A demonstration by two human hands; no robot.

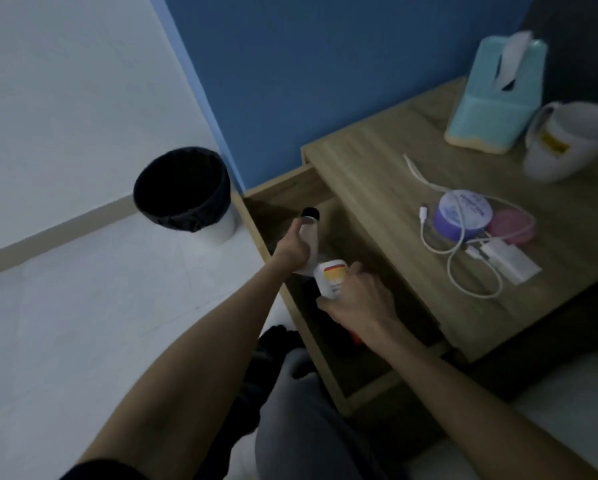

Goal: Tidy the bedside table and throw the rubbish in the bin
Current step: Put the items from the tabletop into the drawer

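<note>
The wooden bedside table (387, 174) has its drawer (280, 188) pulled open. Over the drawer, my left hand (292, 247) grips a white tube with a black cap (309, 230). My right hand (359, 299) holds a white bottle with a yellow and red label (332, 277), tilted beside the tube. On the tabletop lie a white charger and cable (505, 261), a purple round tin (463, 213) and a pink round case (513, 223). A bin with a black liner (183, 192) stands on the floor to the left of the table.
A teal tissue box (494, 98) and a white jug (567, 143) stand at the back right of the tabletop. A blue wall rises behind the table. White floor stretches left of the bin. My knees show at the bottom centre.
</note>
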